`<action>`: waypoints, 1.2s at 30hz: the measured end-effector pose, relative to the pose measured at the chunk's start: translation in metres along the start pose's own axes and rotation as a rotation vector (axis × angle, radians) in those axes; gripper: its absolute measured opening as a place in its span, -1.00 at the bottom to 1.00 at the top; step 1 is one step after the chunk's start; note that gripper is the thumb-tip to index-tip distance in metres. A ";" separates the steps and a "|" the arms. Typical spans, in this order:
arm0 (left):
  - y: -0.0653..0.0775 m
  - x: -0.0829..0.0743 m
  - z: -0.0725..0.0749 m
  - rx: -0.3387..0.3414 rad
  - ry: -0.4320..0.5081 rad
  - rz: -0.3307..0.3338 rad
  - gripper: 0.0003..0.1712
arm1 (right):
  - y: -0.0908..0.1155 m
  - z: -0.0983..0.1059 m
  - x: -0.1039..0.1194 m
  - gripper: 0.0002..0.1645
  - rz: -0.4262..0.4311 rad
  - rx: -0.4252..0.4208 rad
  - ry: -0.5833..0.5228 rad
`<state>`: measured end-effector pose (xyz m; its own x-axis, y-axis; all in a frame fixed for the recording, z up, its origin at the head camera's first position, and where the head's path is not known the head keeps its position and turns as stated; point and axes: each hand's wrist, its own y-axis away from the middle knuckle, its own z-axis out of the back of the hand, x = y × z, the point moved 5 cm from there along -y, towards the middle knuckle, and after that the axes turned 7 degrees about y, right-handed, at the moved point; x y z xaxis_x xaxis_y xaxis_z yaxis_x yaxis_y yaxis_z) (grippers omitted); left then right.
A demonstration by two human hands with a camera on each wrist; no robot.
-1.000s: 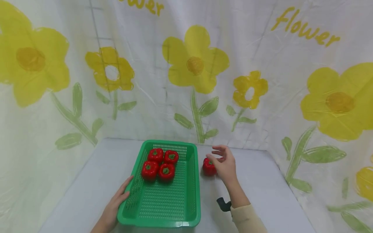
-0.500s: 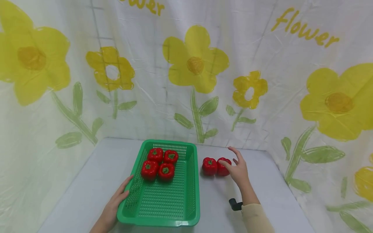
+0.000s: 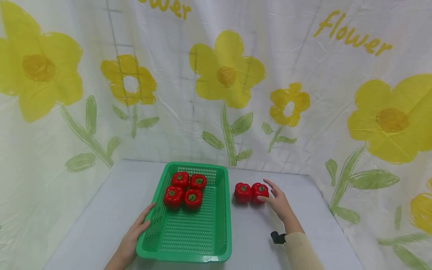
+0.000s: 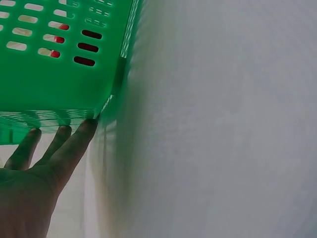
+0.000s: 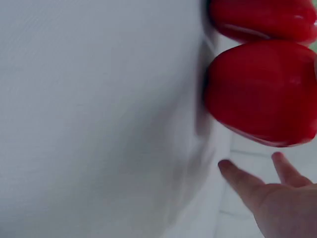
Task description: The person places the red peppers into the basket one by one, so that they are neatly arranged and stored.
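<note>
Four-lobed red bell peppers (image 3: 192,199) with green stems, several of them, stand grouped at the far left inside a green plastic basket (image 3: 224,225). Against the outside of the basket's left wall, my left hand (image 3: 129,240) rests with straight fingers; the left wrist view shows its fingertips (image 4: 88,127) at the green wall. To the basket's right, two more bell peppers stand side by side on the table. My right hand (image 3: 279,204) is spread beside the right-hand bell pepper (image 3: 260,192), thumb overlapping its front. In the right wrist view, a gap shows between the fingers and this bell pepper (image 5: 262,94).
A white table (image 3: 249,240) carries everything. Behind and along the sides hangs a pale curtain (image 3: 175,131) printed with yellow flowers. The other loose bell pepper (image 3: 242,193) sits between the basket and the right-hand one.
My right hand has moved right from over the two loose peppers, then lowered beside the right-hand one, which came into view. The left hand and basket stay put.
</note>
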<state>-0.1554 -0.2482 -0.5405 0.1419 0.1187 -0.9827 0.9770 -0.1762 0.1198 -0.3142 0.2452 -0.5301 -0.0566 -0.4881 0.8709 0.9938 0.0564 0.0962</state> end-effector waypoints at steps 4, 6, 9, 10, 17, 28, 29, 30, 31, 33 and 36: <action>0.000 -0.001 0.000 -0.007 -0.018 0.001 -0.37 | 0.000 -0.002 -0.007 -0.09 -0.013 0.032 -0.023; -0.001 -0.002 0.000 -0.011 -0.022 0.000 -0.37 | 0.001 -0.003 -0.009 -0.12 -0.024 0.035 -0.022; -0.001 -0.002 0.000 -0.015 -0.025 -0.005 -0.37 | 0.003 -0.003 -0.010 -0.14 -0.036 0.016 -0.023; -0.001 -0.002 0.000 -0.012 -0.020 -0.006 -0.36 | 0.003 -0.003 -0.011 -0.15 -0.043 0.006 -0.026; 0.002 0.001 0.001 -0.009 -0.016 -0.003 -0.36 | 0.006 0.004 -0.010 -0.12 -0.067 -0.070 -0.040; 0.000 -0.001 0.000 -0.022 -0.058 -0.015 -0.37 | 0.014 0.025 0.018 -0.10 -0.039 -0.177 -0.043; 0.000 -0.001 0.000 -0.018 -0.052 -0.016 -0.37 | 0.014 0.026 0.021 -0.09 -0.035 -0.182 -0.044; 0.000 -0.001 0.000 -0.020 -0.049 -0.017 -0.37 | 0.015 0.026 0.024 -0.08 -0.029 -0.186 -0.045; 0.000 -0.002 0.000 -0.019 -0.045 -0.013 -0.37 | 0.015 0.026 0.028 -0.08 -0.025 -0.190 -0.049; 0.000 -0.002 0.000 -0.031 -0.042 -0.007 -0.38 | 0.017 0.026 0.035 -0.06 -0.014 -0.193 -0.044; -0.001 -0.001 -0.003 -0.029 -0.050 -0.013 -0.38 | 0.022 0.029 0.051 -0.07 0.022 -0.204 -0.012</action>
<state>-0.1565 -0.2456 -0.5392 0.1216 0.0716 -0.9900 0.9830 -0.1467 0.1102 -0.2986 0.2470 -0.4691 -0.0346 -0.4783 0.8775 0.9936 -0.1108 -0.0212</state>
